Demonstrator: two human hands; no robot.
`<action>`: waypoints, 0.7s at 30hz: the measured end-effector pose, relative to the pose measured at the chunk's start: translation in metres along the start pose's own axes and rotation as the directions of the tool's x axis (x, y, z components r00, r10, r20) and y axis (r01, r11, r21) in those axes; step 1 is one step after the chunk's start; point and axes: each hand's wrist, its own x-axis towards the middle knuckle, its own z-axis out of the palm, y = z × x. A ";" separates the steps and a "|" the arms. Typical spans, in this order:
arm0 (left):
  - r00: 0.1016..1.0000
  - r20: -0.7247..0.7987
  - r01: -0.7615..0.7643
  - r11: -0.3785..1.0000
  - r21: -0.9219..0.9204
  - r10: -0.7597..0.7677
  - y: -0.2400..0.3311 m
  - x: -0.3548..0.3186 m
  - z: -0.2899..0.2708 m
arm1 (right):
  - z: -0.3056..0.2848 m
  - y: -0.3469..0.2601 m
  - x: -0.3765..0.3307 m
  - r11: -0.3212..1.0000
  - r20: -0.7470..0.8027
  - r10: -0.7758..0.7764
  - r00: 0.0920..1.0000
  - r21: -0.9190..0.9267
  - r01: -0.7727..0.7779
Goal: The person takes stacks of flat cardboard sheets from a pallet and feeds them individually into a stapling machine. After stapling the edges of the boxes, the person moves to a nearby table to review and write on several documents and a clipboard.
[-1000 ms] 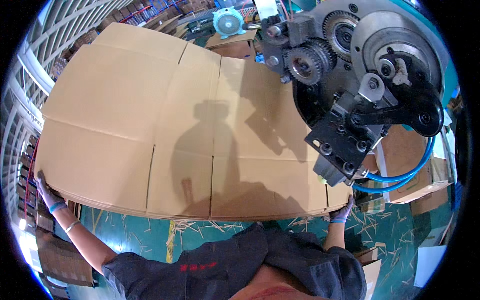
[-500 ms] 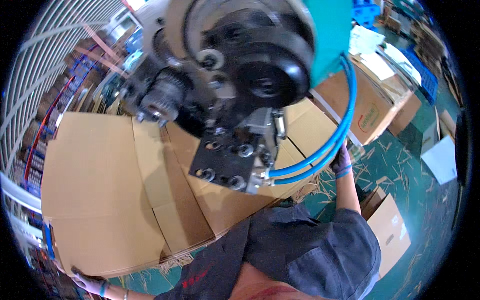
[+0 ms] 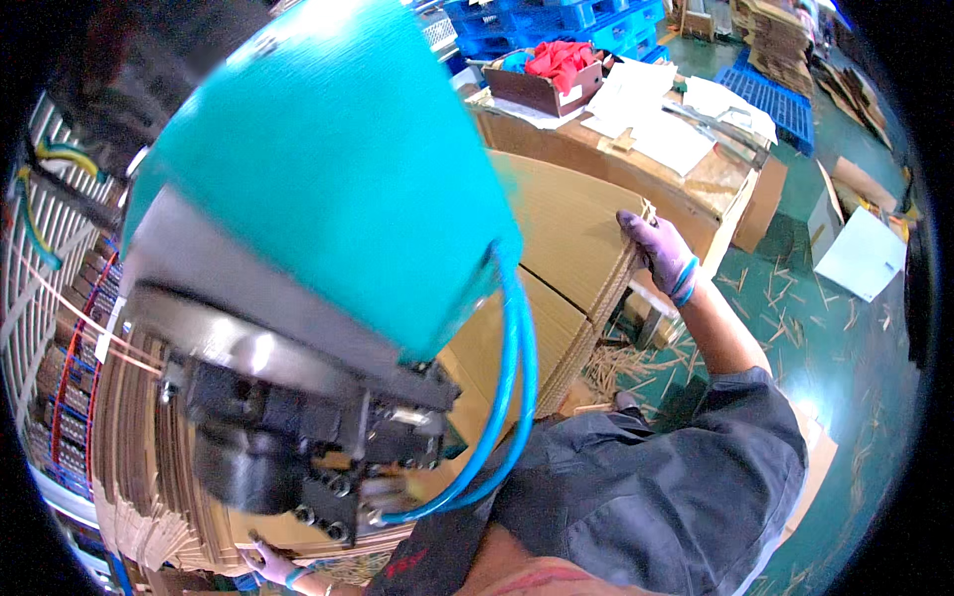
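My right hand point(image 3: 660, 253), in a purple glove, grips the far right edge of a large flat corrugated cardboard sheet point(image 3: 556, 248). My left hand point(image 3: 270, 562), also gloved, holds the sheet's opposite edge at the lower left. The sheet stretches between both hands. A big teal machine head point(image 3: 328, 189) with a black metal block point(image 3: 288, 447) and blue hoses point(image 3: 512, 387) hangs in front of me and hides most of the sheet.
A stack of cardboard sheets point(image 3: 139, 467) lies at the left. Behind stands a table point(image 3: 715, 179) with papers and an open box holding red cloth point(image 3: 556, 74). Blue pallets point(image 3: 556, 25) are farther back. The green floor point(image 3: 825, 338) is littered with cardboard strips and boxes.
My view has swung to the right and closer to the machine, whose teal housing now fills the frame. Both hands have kept hold of the cardboard sheet's edges.
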 end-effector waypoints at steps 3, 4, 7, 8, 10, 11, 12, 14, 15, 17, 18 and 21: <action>0.994 -0.005 -0.111 0.979 0.170 0.114 -0.031 -0.048 0.022 | -0.037 -0.032 0.034 0.988 0.000 -0.155 0.988 0.018 0.155; 0.964 0.057 -0.264 0.955 0.132 0.259 -0.051 -0.065 0.031 | -0.049 -0.045 0.044 0.986 -0.013 -0.165 0.986 0.012 0.165; 0.931 0.159 -0.355 0.915 0.193 0.327 -0.077 -0.149 0.081 | -0.101 -0.086 0.079 0.953 -0.010 -0.301 0.954 -0.048 0.300; 0.946 0.195 -0.304 0.914 0.268 0.258 -0.078 -0.187 0.095 | -0.111 -0.106 0.087 0.935 0.007 -0.342 0.940 -0.100 0.341; 0.951 0.287 -0.227 0.887 0.403 0.113 -0.091 -0.268 0.105 | -0.100 -0.139 0.106 0.888 0.076 -0.399 0.914 -0.218 0.406; 0.931 0.363 -0.209 0.865 0.457 0.034 -0.096 -0.310 0.115 | -0.103 -0.141 0.126 0.825 0.098 -0.410 0.907 -0.385 0.414; 0.885 0.464 -0.221 0.834 0.505 -0.047 -0.098 -0.351 0.125 | -0.107 -0.139 0.143 0.740 0.125 -0.405 0.906 -0.537 0.405; 0.721 0.656 -0.290 0.761 0.580 -0.225 -0.094 -0.429 0.144 | -0.101 -0.122 0.158 0.715 0.239 -0.346 0.908 -0.560 0.419; 0.609 0.739 -0.332 0.753 0.569 -0.290 -0.091 -0.461 0.171 | -0.112 -0.089 0.169 0.505 0.267 -0.418 0.868 -0.726 0.466; 0.402 0.832 -0.385 0.754 0.532 -0.382 -0.077 -0.501 0.205 | -0.147 -0.041 0.163 0.210 0.372 -0.441 0.817 -0.842 0.497; 0.339 0.836 -0.409 0.732 0.544 -0.432 -0.069 -0.503 0.203 | -0.158 -0.020 0.159 0.188 0.426 -0.397 0.813 -0.829 0.526; 0.197 0.819 -0.531 0.643 0.552 -0.539 -0.055 -0.495 0.192 | -0.154 -0.006 0.165 0.239 0.466 -0.343 0.816 -0.796 0.555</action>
